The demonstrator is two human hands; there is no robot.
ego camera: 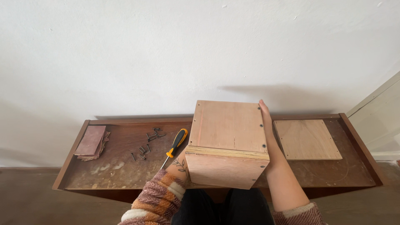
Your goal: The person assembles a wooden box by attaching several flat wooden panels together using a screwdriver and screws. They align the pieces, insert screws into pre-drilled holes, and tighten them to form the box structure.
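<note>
**Plywood box held between two hands over a low table**

The box point(227, 141) sits at the middle of the view, above the front edge of the table point(125, 166), held between both hands. Its top face is a square plywood panel with dark screw heads along the right edge; the near face tilts toward the camera.

The right hand point(266, 121) lies flat against the box's right side, fingers straight and together, pointing away toward the wall. The left hand point(180, 163) is at the box's lower left; only the wrist and a tattoo show, the fingers are hidden behind the box, so their state cannot be told.

Just left of the box lies a screwdriver point(176, 143) with an orange and black handle. Farther left are scattered dark screws point(146, 146), then a stack of sandpaper point(91, 142) near the table's left end. Right of the box, a loose plywood panel point(306, 139) lies flat on the table.
</note>
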